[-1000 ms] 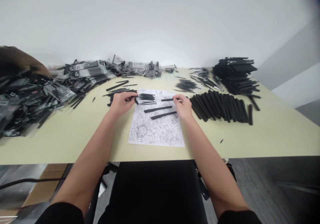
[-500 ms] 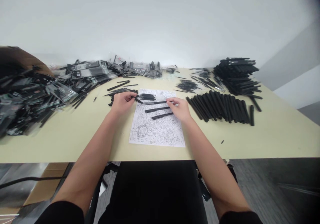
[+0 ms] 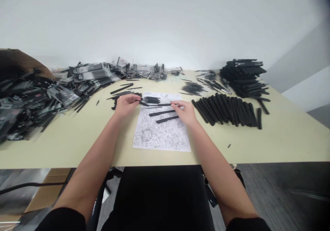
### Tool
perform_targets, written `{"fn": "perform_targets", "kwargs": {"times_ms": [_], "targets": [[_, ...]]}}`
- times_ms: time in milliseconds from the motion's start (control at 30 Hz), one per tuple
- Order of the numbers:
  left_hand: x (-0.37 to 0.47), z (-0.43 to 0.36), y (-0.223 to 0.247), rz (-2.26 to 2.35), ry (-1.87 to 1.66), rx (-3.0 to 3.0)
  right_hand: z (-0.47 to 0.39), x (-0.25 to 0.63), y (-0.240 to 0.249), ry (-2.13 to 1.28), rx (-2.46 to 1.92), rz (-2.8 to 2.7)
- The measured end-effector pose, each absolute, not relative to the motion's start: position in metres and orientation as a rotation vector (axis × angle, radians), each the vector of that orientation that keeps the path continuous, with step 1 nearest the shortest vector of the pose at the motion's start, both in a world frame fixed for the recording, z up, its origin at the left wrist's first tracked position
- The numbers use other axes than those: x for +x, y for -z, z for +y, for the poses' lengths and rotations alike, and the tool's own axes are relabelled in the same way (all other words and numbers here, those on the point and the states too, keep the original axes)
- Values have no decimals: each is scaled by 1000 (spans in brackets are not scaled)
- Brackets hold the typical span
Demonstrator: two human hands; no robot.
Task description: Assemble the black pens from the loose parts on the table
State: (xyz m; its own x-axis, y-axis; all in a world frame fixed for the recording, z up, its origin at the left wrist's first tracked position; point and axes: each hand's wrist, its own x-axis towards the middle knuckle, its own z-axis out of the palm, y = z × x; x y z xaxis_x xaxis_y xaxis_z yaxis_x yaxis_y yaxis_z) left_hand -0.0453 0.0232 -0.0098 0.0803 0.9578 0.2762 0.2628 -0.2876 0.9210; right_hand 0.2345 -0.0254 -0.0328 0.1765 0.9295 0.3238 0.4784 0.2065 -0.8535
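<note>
Head view: right hand [image 3: 186,112] pinching slim, straight black rod [image 3: 164,104]; left hand [image 3: 126,105] pinching short dark piece [image 3: 144,104].

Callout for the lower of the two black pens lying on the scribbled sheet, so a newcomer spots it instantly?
On the pale yellow table, find the white sheet covered in dark scribbles. Near its right edge, two black pens lie slightly slanted, right ends behind the right hand. It's the lower pen, set apart from the upper pen by lying closer to the table's front edge.
</note>
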Motion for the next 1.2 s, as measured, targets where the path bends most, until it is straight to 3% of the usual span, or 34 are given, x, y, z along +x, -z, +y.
{"fn": "perform_targets", "kwargs": {"times_ms": [333, 767, 1200], "targets": [[-46, 28, 8, 1126, -1346, 1348, -25, 234, 30, -577, -1348, -1402], [-32, 15, 1, 1041, -1151, 1223, -22, 232, 32, -609, -1140, -1360], [-33, 16, 0, 1036, -1173, 1145, -26, 231, 24, -658, -1181, -1385]]}}
